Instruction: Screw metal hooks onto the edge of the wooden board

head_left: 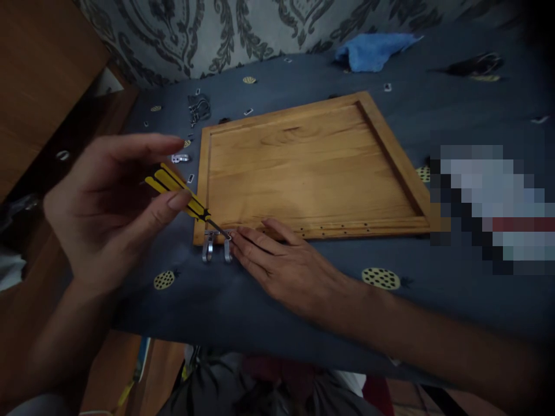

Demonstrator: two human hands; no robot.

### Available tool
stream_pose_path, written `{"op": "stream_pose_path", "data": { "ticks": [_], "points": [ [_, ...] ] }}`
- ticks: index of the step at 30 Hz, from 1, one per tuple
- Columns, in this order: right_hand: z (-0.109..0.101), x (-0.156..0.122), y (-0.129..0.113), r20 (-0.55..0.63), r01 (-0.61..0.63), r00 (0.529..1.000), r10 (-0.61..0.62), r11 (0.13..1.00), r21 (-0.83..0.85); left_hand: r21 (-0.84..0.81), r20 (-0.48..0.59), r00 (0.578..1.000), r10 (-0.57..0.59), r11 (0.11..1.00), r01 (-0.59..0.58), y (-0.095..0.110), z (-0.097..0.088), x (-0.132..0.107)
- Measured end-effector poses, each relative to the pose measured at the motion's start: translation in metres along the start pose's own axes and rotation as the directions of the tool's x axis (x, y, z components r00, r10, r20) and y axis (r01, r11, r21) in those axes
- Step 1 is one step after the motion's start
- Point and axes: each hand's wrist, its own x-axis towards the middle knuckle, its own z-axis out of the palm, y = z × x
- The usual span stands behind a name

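Note:
A framed wooden board [303, 167] lies flat on a dark blue cloth [260, 306] printed with pineapples. A metal double hook [215, 244] sits at the board's near left corner. My left hand [104, 208] grips a yellow and black screwdriver [182, 196] between thumb and fingers, its tip at the hook's plate. My right hand [277, 260] rests on the cloth beside the hook, fingers pressed together at the screwdriver tip. Whether those fingers pinch a screw is too small to see.
A row of small holes [342, 229] runs along the board's near rail. More metal hooks [198, 108] and small parts lie at the back left. A blue rag [373, 51] lies at the back. A pixelated patch [489, 208] is at right. Wooden furniture [39, 75] stands left.

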Motion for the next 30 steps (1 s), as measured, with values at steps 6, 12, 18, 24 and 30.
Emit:
{"op": "stream_pose_path", "data": {
  "ticks": [6, 12, 18, 24, 30],
  "points": [
    [-0.003, 0.001, 0.001, 0.033, 0.003, 0.999, -0.003, 1.000, 0.007, -0.030, 0.149, 0.988, 0.051, 0.998, -0.047, 0.001, 0.001, 0.010],
    [-0.001, 0.000, 0.001, 0.038, -0.002, 0.999, 0.002, 1.000, -0.019, 0.091, 0.117, 0.982, 0.151, 0.982, -0.162, -0.008, 0.006, 0.009],
    [-0.001, 0.001, 0.001, 0.024, -0.010, 1.000, 0.009, 1.000, 0.022, 0.088, 0.079, 0.988, 0.130, 0.987, -0.137, -0.008, 0.007, 0.006],
    [0.001, 0.000, 0.000, 0.031, -0.013, 0.999, 0.012, 0.999, 0.031, 0.047, 0.082, 0.991, 0.105, 0.993, -0.109, -0.007, 0.008, 0.001],
    [-0.001, 0.000, 0.001, 0.050, -0.011, 0.999, 0.010, 1.000, 0.029, 0.104, 0.024, 0.996, 0.091, 0.990, -0.093, -0.003, 0.009, -0.002]
  ]
}}
